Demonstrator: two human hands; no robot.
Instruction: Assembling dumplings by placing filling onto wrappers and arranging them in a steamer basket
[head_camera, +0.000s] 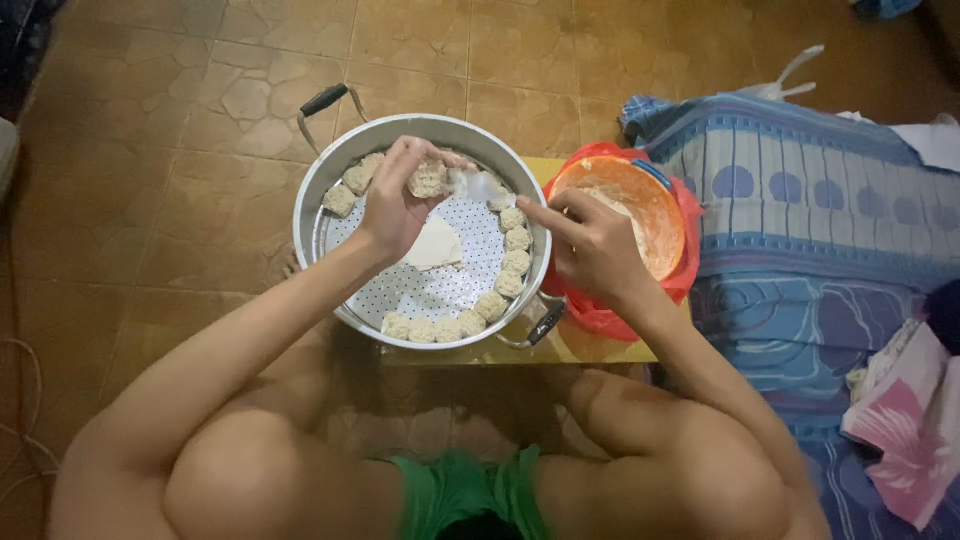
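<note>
A round metal steamer pot (318, 240) with a perforated tray sits on the tiled floor in front of my knees. Several small pale dumplings (516, 240) line its rim. My left hand (396, 205) is over the pot, its fingers closed on one dumpling (428, 180). My right hand (592, 245) is over the pot's right rim and holds a spoon (480, 185) whose tip is against that dumpling. A loose pale wrapper (436, 245) lies on the tray below my left hand.
An orange bowl (655, 215) with pale filling sits in a red plastic bag (600, 318) right of the pot. A blue patterned mattress (830, 250) with pink cloth (900, 420) lies at right. The pot has black handles (325, 100).
</note>
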